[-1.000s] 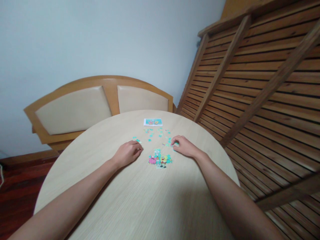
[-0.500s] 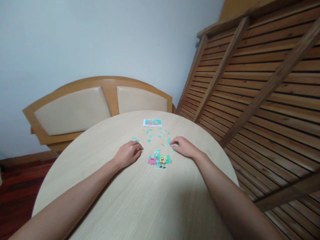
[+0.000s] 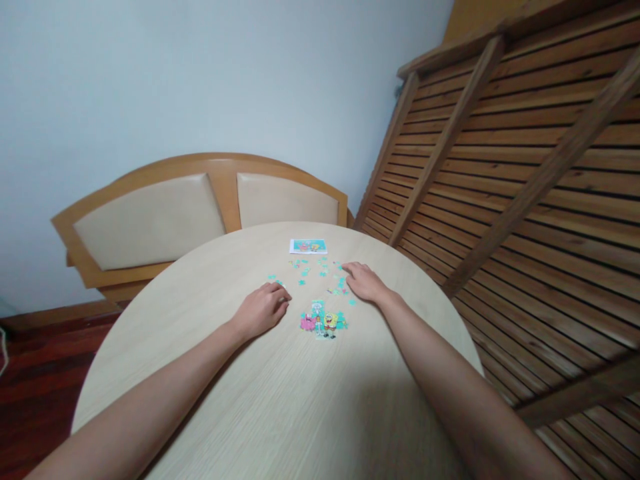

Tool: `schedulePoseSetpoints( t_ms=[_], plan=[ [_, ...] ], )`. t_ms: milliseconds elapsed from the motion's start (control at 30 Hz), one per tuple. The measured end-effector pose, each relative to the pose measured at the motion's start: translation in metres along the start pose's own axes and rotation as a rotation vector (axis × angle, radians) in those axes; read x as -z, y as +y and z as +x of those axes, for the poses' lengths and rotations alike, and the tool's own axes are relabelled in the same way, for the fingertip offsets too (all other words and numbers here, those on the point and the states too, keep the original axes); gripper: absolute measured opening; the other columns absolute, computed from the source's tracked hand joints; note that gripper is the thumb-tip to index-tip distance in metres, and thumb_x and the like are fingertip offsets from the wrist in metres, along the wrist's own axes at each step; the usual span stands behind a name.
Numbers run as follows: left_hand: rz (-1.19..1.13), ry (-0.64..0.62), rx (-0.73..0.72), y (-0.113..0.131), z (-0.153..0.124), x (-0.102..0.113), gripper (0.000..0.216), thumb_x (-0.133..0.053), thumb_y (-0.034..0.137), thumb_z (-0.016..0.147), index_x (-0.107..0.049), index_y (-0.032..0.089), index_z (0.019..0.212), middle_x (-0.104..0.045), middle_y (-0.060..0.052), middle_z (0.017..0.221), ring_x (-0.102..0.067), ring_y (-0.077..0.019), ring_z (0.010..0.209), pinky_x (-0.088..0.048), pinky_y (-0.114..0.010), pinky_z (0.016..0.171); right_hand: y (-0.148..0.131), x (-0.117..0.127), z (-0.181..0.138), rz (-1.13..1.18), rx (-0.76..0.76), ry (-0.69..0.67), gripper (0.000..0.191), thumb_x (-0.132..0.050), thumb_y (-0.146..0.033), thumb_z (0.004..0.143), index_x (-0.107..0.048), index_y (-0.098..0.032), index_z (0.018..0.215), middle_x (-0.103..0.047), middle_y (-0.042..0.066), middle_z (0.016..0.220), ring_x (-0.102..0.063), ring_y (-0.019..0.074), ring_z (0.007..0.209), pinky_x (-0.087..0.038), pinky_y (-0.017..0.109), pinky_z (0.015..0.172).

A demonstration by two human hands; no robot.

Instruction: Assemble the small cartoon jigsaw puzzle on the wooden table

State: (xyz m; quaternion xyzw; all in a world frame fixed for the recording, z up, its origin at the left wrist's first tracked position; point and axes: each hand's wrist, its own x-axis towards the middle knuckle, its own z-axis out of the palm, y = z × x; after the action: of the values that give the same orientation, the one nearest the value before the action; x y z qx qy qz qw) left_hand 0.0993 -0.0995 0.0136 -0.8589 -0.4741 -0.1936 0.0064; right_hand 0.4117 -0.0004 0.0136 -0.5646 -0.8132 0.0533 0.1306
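Observation:
A partly joined jigsaw puzzle (image 3: 325,323) lies flat on the round table, showing a pink, a pale and a yellow cartoon figure on teal. Left of it, my left hand (image 3: 264,309) rests on the tabletop with fingers loosely bent and thumb apart; I see nothing held. My right hand (image 3: 366,283) lies beyond the joined part, to its right, fingers stretched out. Its fingertips reach the edge of the loose puzzle pieces (image 3: 323,274). More teal pieces (image 3: 272,277) lie just past my left hand, partly hidden by its fingers.
A printed picture (image 3: 309,247) of the same figures lies at the far side of the round wooden table (image 3: 280,407). Behind the table stands a padded wooden headboard (image 3: 150,220). A slatted wooden panel (image 3: 500,173) leans along the right side.
My right hand has moved away from me, and its bent fingers have straightened. Pieces it covered before now show. My left hand stays almost in place; the view has shifted slightly.

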Motion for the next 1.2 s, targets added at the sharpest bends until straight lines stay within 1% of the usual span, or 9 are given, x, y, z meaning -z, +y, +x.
schedulePoseSetpoints(
  t_ms=[167, 267, 333, 500, 667, 833, 967, 1067, 1200],
  plan=[
    [-0.007, 0.006, 0.002, 0.001, 0.001, 0.001, 0.021, -0.048, 0.023, 0.093, -0.067, 0.02, 0.1, -0.068, -0.009, 0.106, -0.063, -0.0251, 0.1, -0.052, -0.04, 0.09, -0.007, 0.003, 0.019, -0.054, -0.05, -0.044, 0.051, -0.037, -0.022, 0.096, -0.05, -0.023, 0.145, -0.052, 0.009, 0.147, -0.048, 0.032, 0.126, -0.04, 0.047, 0.104],
    [-0.01, 0.002, -0.001, 0.0, 0.001, 0.002, 0.02, -0.048, 0.022, 0.093, -0.067, 0.02, 0.101, -0.067, -0.009, 0.106, -0.063, -0.025, 0.1, -0.052, -0.04, 0.09, -0.008, 0.004, 0.025, -0.075, -0.09, -0.049, 0.048, -0.038, -0.024, 0.097, -0.056, -0.028, 0.141, -0.054, 0.008, 0.144, -0.049, 0.033, 0.125, -0.042, 0.048, 0.102],
    [-0.013, -0.003, -0.006, 0.0, 0.001, 0.002, 0.019, -0.049, 0.022, 0.093, -0.067, 0.02, 0.101, -0.067, -0.008, 0.106, -0.063, -0.0247, 0.099, -0.052, -0.04, 0.09, -0.007, 0.006, 0.025, -0.089, -0.133, -0.036, 0.046, -0.039, -0.025, 0.097, -0.059, -0.028, 0.138, -0.056, 0.009, 0.142, -0.05, 0.0331, 0.125, -0.043, 0.047, 0.101],
    [-0.007, 0.005, -0.018, -0.002, 0.001, -0.001, 0.018, -0.05, 0.022, 0.093, -0.066, 0.02, 0.1, -0.067, -0.008, 0.105, -0.062, -0.0245, 0.099, -0.052, -0.04, 0.09, 0.002, 0.014, 0.012, -0.119, -0.264, 0.023, 0.04, -0.045, -0.018, 0.092, -0.07, -0.018, 0.123, -0.064, 0.017, 0.13, -0.058, 0.0309, 0.117, -0.047, 0.04, 0.095],
    [0.009, 0.011, -0.014, -0.002, 0.001, -0.003, 0.018, -0.05, 0.022, 0.093, -0.066, 0.02, 0.101, -0.067, -0.008, 0.105, -0.063, -0.0252, 0.1, -0.052, -0.04, 0.09, 0.01, 0.021, -0.013, -0.108, -0.316, 0.062, 0.026, -0.053, -0.028, 0.092, -0.076, -0.022, 0.101, -0.074, 0.012, 0.109, -0.067, 0.0262, 0.101, -0.049, 0.033, 0.083],
    [0.024, 0.009, -0.006, 0.001, -0.001, -0.002, 0.02, -0.049, 0.023, 0.094, -0.067, 0.02, 0.102, -0.067, -0.009, 0.107, -0.062, -0.0251, 0.101, -0.052, -0.04, 0.092, 0.025, 0.018, -0.027, -0.029, -0.237, 0.069, 0.024, -0.06, -0.035, 0.089, -0.077, -0.019, 0.095, -0.075, 0.011, 0.106, -0.067, 0.0221, 0.097, -0.048, 0.028, 0.083],
    [0.032, 0.009, 0.002, 0.002, -0.001, -0.002, 0.022, -0.047, 0.024, 0.095, -0.067, 0.02, 0.102, -0.067, -0.009, 0.108, -0.062, -0.0247, 0.102, -0.052, -0.039, 0.091, 0.035, 0.019, -0.034, 0.099, -0.12, 0.022, 0.022, -0.064, -0.033, 0.085, -0.077, -0.016, 0.086, -0.076, 0.011, 0.097, -0.068, 0.0225, 0.093, -0.048, 0.028, 0.085],
    [0.03, 0.006, 0.006, 0.002, -0.001, -0.003, 0.023, -0.046, 0.025, 0.095, -0.067, 0.02, 0.103, -0.067, -0.009, 0.108, -0.062, -0.0251, 0.102, -0.052, -0.04, 0.091, 0.035, 0.023, -0.04, 0.189, -0.057, -0.008, 0.019, -0.065, -0.031, 0.082, -0.077, -0.016, 0.084, -0.076, 0.009, 0.091, -0.069, 0.0226, 0.087, -0.049, 0.03, 0.081],
    [0.009, 0.014, 0.011, 0.001, -0.001, -0.004, 0.023, -0.046, 0.025, 0.094, -0.066, 0.021, 0.105, -0.065, -0.009, 0.111, -0.063, -0.0248, 0.102, -0.052, -0.041, 0.091, 0.032, 0.027, -0.044, 0.274, -0.04, -0.047, 0.016, -0.067, -0.03, 0.077, -0.075, -0.016, 0.082, -0.075, 0.007, 0.083, -0.067, 0.0206, 0.079, -0.049, 0.029, 0.073]
  ],
)
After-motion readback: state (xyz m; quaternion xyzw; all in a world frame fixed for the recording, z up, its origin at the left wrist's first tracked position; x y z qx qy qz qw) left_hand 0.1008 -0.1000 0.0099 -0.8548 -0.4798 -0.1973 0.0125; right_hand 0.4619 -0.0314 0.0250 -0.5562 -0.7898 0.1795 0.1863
